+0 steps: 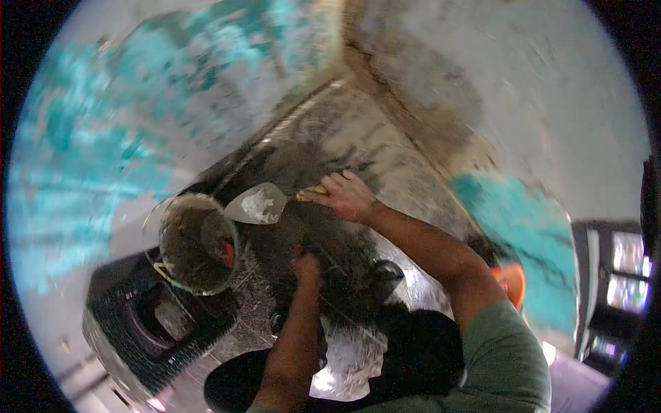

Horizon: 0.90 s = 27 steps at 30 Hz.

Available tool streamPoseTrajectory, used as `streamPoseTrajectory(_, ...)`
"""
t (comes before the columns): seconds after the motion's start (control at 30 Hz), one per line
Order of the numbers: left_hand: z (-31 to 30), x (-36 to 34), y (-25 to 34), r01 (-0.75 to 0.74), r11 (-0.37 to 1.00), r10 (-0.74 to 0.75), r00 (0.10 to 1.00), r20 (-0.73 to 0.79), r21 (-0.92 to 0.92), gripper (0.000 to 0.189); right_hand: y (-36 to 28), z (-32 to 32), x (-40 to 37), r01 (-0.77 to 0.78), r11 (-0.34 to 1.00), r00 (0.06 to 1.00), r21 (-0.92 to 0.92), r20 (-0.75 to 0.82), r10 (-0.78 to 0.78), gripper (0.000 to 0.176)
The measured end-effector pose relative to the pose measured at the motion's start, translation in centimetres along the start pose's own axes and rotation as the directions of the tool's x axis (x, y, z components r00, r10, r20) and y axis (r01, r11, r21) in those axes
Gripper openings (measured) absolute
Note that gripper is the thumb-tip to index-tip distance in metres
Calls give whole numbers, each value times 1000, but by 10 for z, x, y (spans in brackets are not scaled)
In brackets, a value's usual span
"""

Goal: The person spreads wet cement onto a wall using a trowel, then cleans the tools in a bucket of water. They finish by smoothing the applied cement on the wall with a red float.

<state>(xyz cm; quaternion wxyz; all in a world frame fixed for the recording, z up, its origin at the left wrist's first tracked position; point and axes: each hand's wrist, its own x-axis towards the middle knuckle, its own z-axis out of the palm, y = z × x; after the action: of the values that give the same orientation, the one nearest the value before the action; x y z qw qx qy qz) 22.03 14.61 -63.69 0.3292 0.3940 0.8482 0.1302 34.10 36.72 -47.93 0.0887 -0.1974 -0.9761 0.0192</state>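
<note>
My right hand (pixel 348 196) is closed around the handle of a trowel (pixel 256 204). The trowel's blade points left, with a pale, wet-looking patch on it, and its tip is close to the rim of a bucket (pixel 184 224). Something red shows inside the bucket, too blurred to name. Lower down, my left hand (pixel 306 265) is over the dark floor, its fingers curled in. A small reddish bit shows at its fingertips, but I cannot make out what it holds, if anything.
A black ribbed plastic container (pixel 127 313) lies beside the bucket at lower left. Walls with patchy turquoise paint (pixel 76 124) meet in a corner ahead. An orange object (pixel 511 283) is partly hidden behind my right arm. The dark floor (pixel 330 241) looks smeared and dusty.
</note>
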Motion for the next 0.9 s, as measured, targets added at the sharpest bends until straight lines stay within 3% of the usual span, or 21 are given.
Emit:
streamPoseTrajectory(0.07,-38,-26,3,121,975,-113,992,56,-187,39,-4,-2,-43,-248,968,956,29,170,240,69)
streamPoseTrajectory(0.13,-79,-57,9,258,922,-219,962,161,-290,41,-22,-11,-90,-532,845,815,52,304,494,68)
streamPoseTrajectory(0.17,-98,-73,14,329,886,-270,939,214,-327,41,-33,-27,-111,-670,739,707,61,357,611,67)
streamPoseTrajectory(0.23,-136,-106,28,463,819,-360,875,324,-340,43,-77,-79,-152,-913,387,402,133,465,789,64)
streamPoseTrajectory(0.27,-155,-123,38,520,786,-399,840,368,-334,44,-96,-131,-166,-927,271,361,260,412,837,59)
streamPoseTrajectory(0.3,-173,-139,50,566,760,-427,805,411,-319,45,-119,-136,-200,-955,151,254,255,443,860,61)
streamPoseTrajectory(0.33,-192,-157,64,594,747,-441,780,444,-300,46,-148,-149,-231,-936,107,229,336,345,910,60)
streamPoseTrajectory(0.37,-209,-173,79,612,741,-447,757,477,-277,47,-174,-181,-250,-934,-79,71,349,397,915,61)
streamPoseTrajectory(0.4,-224,-187,91,626,735,-455,740,496,-260,48,-199,-219,-266,-897,-241,-54,370,450,892,60)
streamPoseTrajectory(0.43,-235,-202,102,623,751,-457,731,508,-221,49,-230,-231,-296,-829,-238,-54,506,352,935,58)
streamPoseTrajectory(0.47,-231,-208,97,609,751,-435,748,501,-256,51,-240,-274,-299,-796,-470,-256,383,490,833,60)
streamPoseTrajectory(0.5,-238,-212,117,624,778,-522,702,484,-67,56,-263,-280,-323,-696,-601,-390,392,496,776,62)
streamPoseTrajectory(0.53,-251,-223,141,574,814,-448,720,530,-91,56,-271,-296,-332,-376,-725,-527,576,510,679,48)
streamPoseTrajectory(0.57,-266,-238,168,523,844,-374,732,569,-120,56,-290,-285,-367,-388,-724,-574,570,465,674,42)
streamPoseTrajectory(0.6,-268,-248,188,470,869,-294,741,604,-154,56,-303,-268,-405,-400,-721,-616,565,416,668,36)
streamPoseTrajectory(0.67,-251,-260,209,298,953,-220,804,553,-54,54,-282,-293,-430,-51,-786,-675,616,559,482,25)
streamPoseTrajectory(0.73,-234,-282,245,120,991,-134,851,508,61,51,-266,-278,-476,-51,-780,-664,624,562,493,27)
streamPoseTrajectory(0.77,-230,-296,275,231,972,-215,787,579,48,51,-255,-255,-497,79,-749,-666,658,594,451,31)
streamPoseTrajectory(0.87,-179,-321,295,-181,983,104,725,680,42,50,-216,-213,-535,338,-650,-636,680,675,375,44)
streamPoseTrajectory(0.9,-149,-320,288,-190,982,149,694,704,-20,47,-199,-210,-541,333,-675,-622,658,691,367,35)
